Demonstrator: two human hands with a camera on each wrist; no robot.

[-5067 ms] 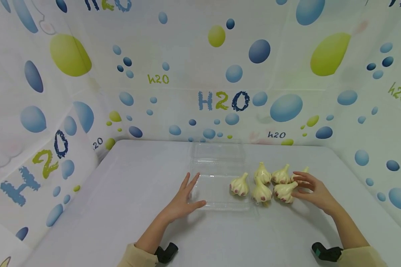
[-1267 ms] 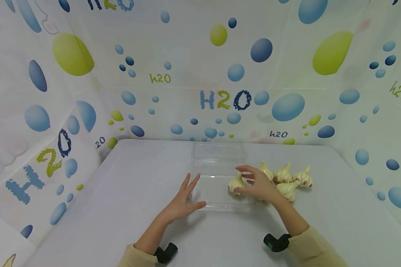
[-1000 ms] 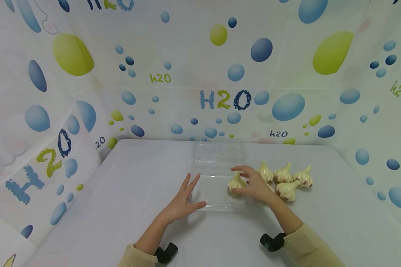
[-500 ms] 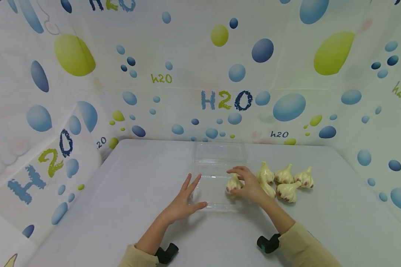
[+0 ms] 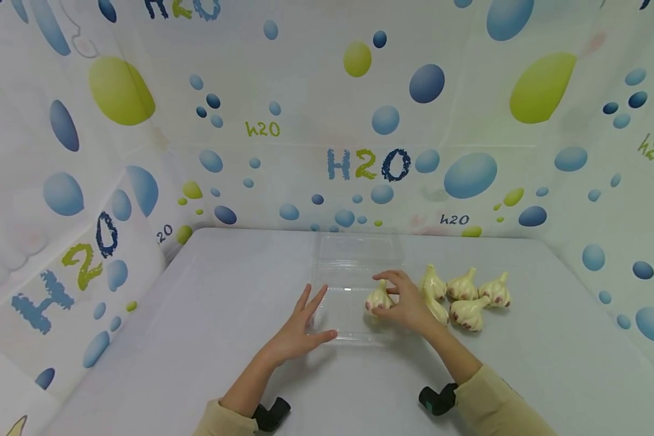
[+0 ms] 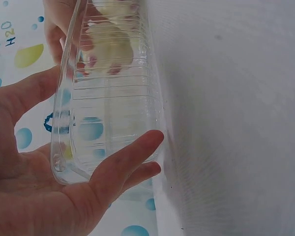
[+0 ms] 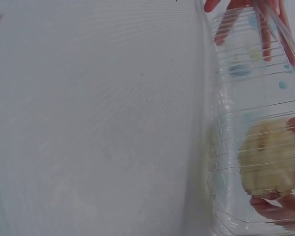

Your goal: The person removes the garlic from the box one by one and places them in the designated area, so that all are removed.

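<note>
With thumb and fingers, my right hand (image 5: 406, 304) holds a whitish garlic bulb (image 5: 378, 298) inside the base of a clear plastic clamshell box (image 5: 340, 318). The bulb stands with its stem up. Through the ribbed clear wall, the same garlic bulb (image 7: 268, 160) shows in the right wrist view, with fingertips around it. My left hand (image 5: 297, 332) is spread at the box's left end, fingers straight. In the left wrist view, the thumb and fingers of the left hand (image 6: 49, 196) frame the end wall of the box (image 6: 108, 110).
Right of the box stand more garlic bulbs: one at the back (image 5: 433, 282), one partly hidden behind my right hand (image 5: 437, 310), and others farther right (image 5: 469, 313). The box's raised lid (image 5: 356, 247) lies back toward the patterned backdrop (image 5: 283, 79). White cloth covers the table (image 5: 223, 290).
My right hand has moved from the bulbs at far right to the bulb in the box and shifted it left. Over the last half second it moved only slightly. My left hand stays put.
</note>
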